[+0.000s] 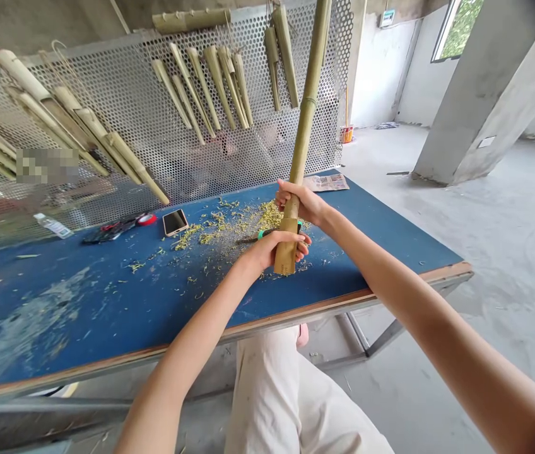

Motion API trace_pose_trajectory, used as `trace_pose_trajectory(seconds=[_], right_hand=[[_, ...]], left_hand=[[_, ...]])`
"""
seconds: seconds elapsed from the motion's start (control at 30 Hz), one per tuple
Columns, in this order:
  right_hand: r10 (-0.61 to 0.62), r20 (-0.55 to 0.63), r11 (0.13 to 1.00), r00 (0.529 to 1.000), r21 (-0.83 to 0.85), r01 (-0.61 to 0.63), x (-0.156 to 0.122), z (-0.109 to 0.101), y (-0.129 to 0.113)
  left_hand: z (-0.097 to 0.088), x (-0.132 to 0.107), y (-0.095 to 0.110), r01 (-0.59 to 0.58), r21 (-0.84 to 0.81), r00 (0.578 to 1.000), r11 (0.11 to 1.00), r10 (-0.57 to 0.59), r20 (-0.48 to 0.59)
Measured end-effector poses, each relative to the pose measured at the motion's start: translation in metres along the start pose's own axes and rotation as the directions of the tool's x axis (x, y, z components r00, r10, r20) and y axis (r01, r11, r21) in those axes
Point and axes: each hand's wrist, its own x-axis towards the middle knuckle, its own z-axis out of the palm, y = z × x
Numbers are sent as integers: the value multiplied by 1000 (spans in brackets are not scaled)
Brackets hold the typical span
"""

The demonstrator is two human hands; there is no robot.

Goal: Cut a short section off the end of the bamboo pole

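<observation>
Holding the long bamboo pole (pixel 306 113) near its lower end, the right hand (pixel 298 202) and left hand (pixel 274 249) close fully around it above the blue workbench (pixel 343 277); it seems light but stiff, best gripped low.

A long yellow-green bamboo pole (pixel 306 107) stands tilted, its shaved base seemingly near the tabletop; a green-handled knife (pixel 262 235) sits just beside it, partly hidden.

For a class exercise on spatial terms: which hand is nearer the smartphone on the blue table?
Left. The left hand grips the bamboo pole low down, to the smartphone's right in view. The right hand grips higher on the pole, farther off on that same side.
</observation>
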Motion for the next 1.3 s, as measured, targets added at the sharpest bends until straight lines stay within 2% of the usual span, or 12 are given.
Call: trace_pose_trajectory(seconds=[0.17,0.3,0.4,0.5,0.63,0.77,0.9,1.13,1.23,1.3], right_hand=[[-154,-193,987,969,23,161,-2,-11,-14],[-205,-230,962,951,133,240,0,-31,-13],[-182,-249,948,951,212,237,3,-38,-8],[-130,-186,914,974,359,191,5,-38,-7],[-79,-75,844,994,526,107,8,-38,-9],[-103,-64,808,993,577,121,9,-39,-10],[-112,-48,816,993,566,120,10,-40,-9],[-182,-35,817,983,550,171,9,-36,-9],[-161,-102,842,982,504,191,8,-31,-10],[-146,-192,859,970,462,221,8,-29,-10]], left_hand=[[-2,-4,-2,38,-14,998,999,-37,55],[-1,-5,1,94,20,995,995,-94,36],[5,-3,4,141,83,990,987,-141,-12],[10,-1,5,168,110,985,980,-163,-54],[12,-1,4,118,225,987,967,-88,-136],[14,-3,6,102,345,978,933,-31,-205],[12,-2,6,91,433,971,897,16,-238],[2,0,-2,60,662,954,747,152,-258],[5,-4,0,101,791,921,603,244,-303],[8,-6,2,157,870,876,466,340,-341]])
